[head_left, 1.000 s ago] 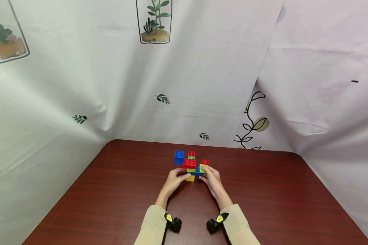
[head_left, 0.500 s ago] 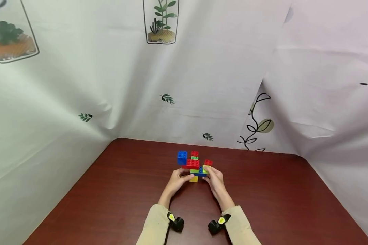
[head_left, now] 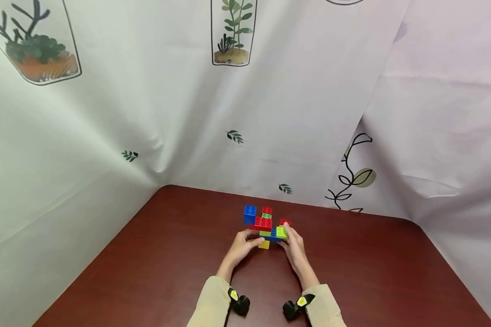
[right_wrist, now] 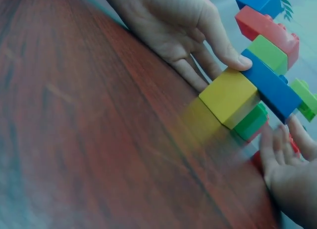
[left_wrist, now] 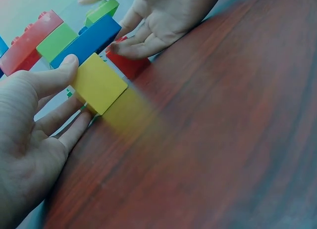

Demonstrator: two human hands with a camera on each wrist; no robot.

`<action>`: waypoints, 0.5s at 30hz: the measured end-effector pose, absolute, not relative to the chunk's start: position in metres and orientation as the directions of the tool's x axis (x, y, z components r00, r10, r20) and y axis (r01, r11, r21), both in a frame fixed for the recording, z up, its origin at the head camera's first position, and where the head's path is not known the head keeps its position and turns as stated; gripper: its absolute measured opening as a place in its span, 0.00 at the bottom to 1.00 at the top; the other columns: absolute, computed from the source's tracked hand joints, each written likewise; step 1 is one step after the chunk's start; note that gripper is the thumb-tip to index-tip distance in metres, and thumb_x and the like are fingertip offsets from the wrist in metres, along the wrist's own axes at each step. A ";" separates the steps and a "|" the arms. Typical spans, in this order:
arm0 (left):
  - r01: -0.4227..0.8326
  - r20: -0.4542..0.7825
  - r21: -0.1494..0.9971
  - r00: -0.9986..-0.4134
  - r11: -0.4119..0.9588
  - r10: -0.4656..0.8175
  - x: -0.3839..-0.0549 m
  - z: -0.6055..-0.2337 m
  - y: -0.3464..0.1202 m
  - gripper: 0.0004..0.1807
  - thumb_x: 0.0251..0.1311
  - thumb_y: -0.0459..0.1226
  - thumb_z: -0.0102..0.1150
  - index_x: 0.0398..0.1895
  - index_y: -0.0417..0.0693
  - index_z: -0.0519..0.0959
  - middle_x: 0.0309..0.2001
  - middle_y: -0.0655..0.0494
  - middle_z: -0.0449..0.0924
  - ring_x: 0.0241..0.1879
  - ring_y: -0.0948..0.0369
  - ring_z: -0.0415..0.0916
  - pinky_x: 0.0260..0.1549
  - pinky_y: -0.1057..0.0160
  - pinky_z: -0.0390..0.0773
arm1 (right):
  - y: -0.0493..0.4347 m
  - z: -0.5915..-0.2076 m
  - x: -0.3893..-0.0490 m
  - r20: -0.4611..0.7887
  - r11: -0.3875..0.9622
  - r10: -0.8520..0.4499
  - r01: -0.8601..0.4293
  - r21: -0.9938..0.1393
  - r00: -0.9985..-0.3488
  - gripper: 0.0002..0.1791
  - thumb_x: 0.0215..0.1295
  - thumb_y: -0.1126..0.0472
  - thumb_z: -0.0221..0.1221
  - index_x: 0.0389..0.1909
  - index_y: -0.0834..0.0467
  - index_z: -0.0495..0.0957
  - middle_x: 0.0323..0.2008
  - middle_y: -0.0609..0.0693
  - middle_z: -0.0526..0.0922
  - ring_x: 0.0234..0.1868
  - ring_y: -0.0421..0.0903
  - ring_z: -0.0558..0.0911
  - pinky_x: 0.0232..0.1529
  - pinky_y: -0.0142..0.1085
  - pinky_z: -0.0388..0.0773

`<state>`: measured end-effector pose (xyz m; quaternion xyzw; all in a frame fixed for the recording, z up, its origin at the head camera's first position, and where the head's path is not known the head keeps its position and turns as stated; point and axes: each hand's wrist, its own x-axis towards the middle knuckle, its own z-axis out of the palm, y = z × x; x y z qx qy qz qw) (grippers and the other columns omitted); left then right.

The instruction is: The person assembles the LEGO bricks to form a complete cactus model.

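Note:
A structure of stacked toy building bricks stands on the table between both hands. At its base is a yellow brick (left_wrist: 99, 84), with a long blue brick (right_wrist: 271, 85) across it. Higher up are a lime brick (right_wrist: 267, 53), a wide red brick (head_left: 263, 223) and a blue brick (head_left: 250, 215) at the left end. My left hand (head_left: 238, 249) holds the structure, thumb on the long blue brick beside the yellow one. My right hand (head_left: 296, 252) is spread around the right end, fingers below the long blue brick, one digit raised near a small lime piece (head_left: 281, 232).
The dark red-brown table (head_left: 352, 272) extends to both sides. White cloth (head_left: 294, 91) printed with plants hangs behind and beside it. Smaller red bricks (head_left: 284, 222) show at the structure's right and back, and a green brick (right_wrist: 250, 122) sits beside the yellow base.
The head view has shifted, so the scene lies farther right. My right hand has loosened from the small lime piece, which shows more fully. My left hand keeps its hold.

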<state>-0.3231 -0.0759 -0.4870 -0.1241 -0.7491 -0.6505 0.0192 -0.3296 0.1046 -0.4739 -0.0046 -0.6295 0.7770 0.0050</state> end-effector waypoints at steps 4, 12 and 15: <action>0.217 0.198 0.967 -0.969 0.130 0.150 -0.317 -0.489 -0.076 0.22 0.64 0.37 0.61 0.57 0.31 0.76 0.53 0.34 0.79 0.48 0.50 0.82 0.50 0.54 0.82 | 0.109 -0.478 -0.329 0.037 -0.166 0.184 -0.068 -0.984 -0.982 0.27 0.73 0.45 0.50 0.46 0.69 0.76 0.30 0.42 0.74 0.30 0.34 0.75 0.36 0.24 0.78; 0.223 0.202 0.965 -0.968 0.137 0.149 -0.317 -0.491 -0.077 0.22 0.64 0.36 0.61 0.57 0.30 0.76 0.54 0.33 0.79 0.50 0.46 0.81 0.52 0.51 0.81 | 0.117 -0.483 -0.336 0.119 -0.116 0.347 -0.169 -0.979 -0.930 0.15 0.70 0.62 0.55 0.47 0.72 0.75 0.30 0.43 0.75 0.30 0.32 0.76 0.36 0.21 0.78; 0.230 0.208 0.963 -0.966 0.143 0.153 -0.318 -0.489 -0.076 0.23 0.64 0.36 0.61 0.58 0.30 0.76 0.55 0.33 0.79 0.52 0.45 0.80 0.52 0.51 0.81 | 0.119 -0.485 -0.341 0.154 -0.031 0.347 -0.175 -0.984 -0.925 0.18 0.69 0.63 0.57 0.53 0.72 0.74 0.36 0.47 0.78 0.33 0.30 0.77 0.36 0.19 0.76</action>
